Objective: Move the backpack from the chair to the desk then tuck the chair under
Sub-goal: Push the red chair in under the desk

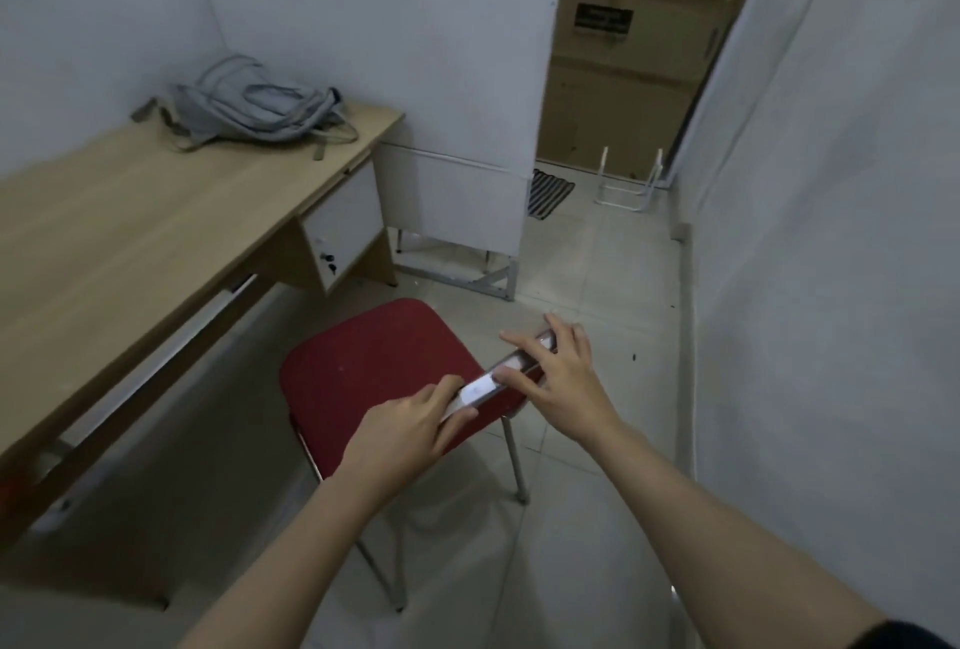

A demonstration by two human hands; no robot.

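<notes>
A grey backpack [254, 105] lies flat on the far corner of the wooden desk [119, 222], against the wall. The chair [374, 373], with a red padded seat and thin metal legs, stands on the tiled floor to the right of the desk, outside it. Both hands rest on the chair's shiny backrest top rail [498, 378]. My left hand [410, 422] grips the near end of the rail. My right hand [561, 378] lies over the far end with its fingers spread along it.
The desk has a white drawer unit [343, 227] at its right end and open leg room beneath. A white partition [457, 211] on a metal frame stands behind the chair. A white wall runs along the right. A striped mat [548, 191] and a white rack [628, 180] lie near the doorway.
</notes>
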